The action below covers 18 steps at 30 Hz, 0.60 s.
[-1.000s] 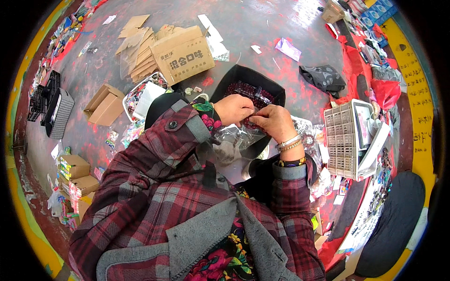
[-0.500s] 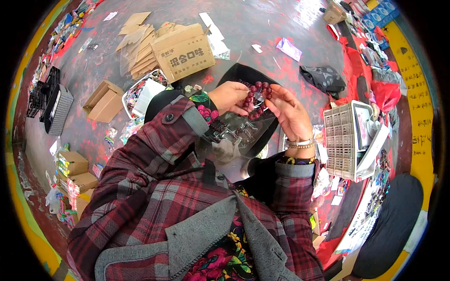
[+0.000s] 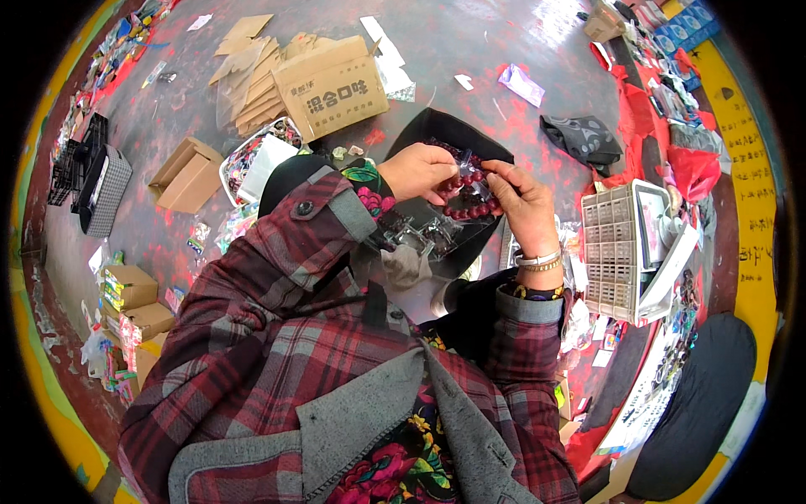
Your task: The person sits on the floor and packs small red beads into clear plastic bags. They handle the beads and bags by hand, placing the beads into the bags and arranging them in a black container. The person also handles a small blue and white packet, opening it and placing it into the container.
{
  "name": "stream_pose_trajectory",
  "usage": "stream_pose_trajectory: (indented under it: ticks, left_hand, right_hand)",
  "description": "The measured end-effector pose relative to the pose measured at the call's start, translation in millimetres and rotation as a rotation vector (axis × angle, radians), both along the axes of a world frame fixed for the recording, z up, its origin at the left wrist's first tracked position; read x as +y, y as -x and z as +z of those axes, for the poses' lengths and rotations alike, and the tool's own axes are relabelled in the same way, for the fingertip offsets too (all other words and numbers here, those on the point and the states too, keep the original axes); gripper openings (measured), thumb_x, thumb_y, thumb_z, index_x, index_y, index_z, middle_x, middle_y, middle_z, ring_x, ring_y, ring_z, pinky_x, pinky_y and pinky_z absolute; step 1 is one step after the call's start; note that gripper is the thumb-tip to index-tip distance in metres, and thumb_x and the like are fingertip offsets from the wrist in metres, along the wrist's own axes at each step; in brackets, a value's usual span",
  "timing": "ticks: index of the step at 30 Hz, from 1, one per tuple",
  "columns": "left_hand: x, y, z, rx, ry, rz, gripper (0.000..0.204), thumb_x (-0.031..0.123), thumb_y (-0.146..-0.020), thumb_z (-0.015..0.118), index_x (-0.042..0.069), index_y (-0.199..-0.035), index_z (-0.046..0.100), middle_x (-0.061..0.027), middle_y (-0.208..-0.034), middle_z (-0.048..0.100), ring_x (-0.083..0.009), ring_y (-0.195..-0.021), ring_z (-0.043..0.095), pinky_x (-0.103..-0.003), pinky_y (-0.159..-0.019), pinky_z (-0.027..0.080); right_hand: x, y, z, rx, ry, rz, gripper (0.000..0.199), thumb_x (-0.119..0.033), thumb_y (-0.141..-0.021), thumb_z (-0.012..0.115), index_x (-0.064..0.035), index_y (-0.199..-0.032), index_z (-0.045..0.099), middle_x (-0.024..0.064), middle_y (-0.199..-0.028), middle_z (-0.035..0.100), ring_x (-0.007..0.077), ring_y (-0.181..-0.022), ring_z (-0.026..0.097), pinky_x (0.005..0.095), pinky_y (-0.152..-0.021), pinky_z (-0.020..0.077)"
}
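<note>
While both arms in plaid sleeves were raised in front of the person, the left hand (image 3: 417, 171) and the right hand (image 3: 522, 202) met over a string of dark red beads (image 3: 467, 195), each with its fingers pinched shut on the strand. The beads hung in a loop between the two hands, the left thumb and fingers closed on the upper left end and the right fingertips clamped on the upper right part, with a small clear wrapper caught at the top between them. Just beneath the hands lay a crumpled clear plastic bag (image 3: 424, 231), and behind them a black cloth (image 3: 449, 134) spread on the red and grey floor (image 3: 504, 42). On the right wrist sat a light bracelet (image 3: 538, 261). Well beyond the left hand stood a brown cardboard box (image 3: 334, 86) with flattened cardboard beside it, and farther to that side a smaller open box (image 3: 186, 174). To the right of the right hand stood a white compartment tray (image 3: 611, 252), and beyond it a dark grey cloth (image 3: 583, 139) lay on the floor.
</note>
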State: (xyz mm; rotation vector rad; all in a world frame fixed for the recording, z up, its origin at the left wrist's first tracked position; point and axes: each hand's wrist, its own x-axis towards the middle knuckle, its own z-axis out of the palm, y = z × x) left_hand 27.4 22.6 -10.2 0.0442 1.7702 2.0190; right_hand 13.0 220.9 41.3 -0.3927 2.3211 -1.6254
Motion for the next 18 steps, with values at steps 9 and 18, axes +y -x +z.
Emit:
stream_pose_trajectory:
  ticks: [9, 18]
  left_hand:
    - [2.2, -2.0, -4.4, 0.166, 0.293, -0.047, 0.020, 0.020, -0.090, 0.047, 0.003, -0.092, 0.057, -0.0012, -0.079, 0.060, -0.0091, -0.069, 0.059, -0.024, -0.060, 0.051]
    - [1.2, -3.1, -0.6, 0.207, 0.321, -0.070, 0.021, 0.021, -0.089, 0.048, 0.002, -0.090, 0.058, -0.0009, -0.077, 0.058, -0.0082, -0.067, 0.056, -0.024, -0.054, 0.051]
  right_hand:
    - [3.8, 3.7, -9.1, -0.158, 0.219, 0.102, 0.029, 0.004, -0.078, 0.060, -0.0016, -0.106, 0.058, -0.0005, -0.084, 0.054, 0.0079, -0.076, 0.054, 0.0195, -0.065, 0.0489]
    - [11.7, 6.1, -13.9, 0.317, -0.173, 0.344, 0.033, 0.005, -0.074, 0.060, -0.0053, -0.105, 0.060, 0.0041, -0.079, 0.058, 0.0110, -0.072, 0.056, 0.0233, -0.066, 0.0451]
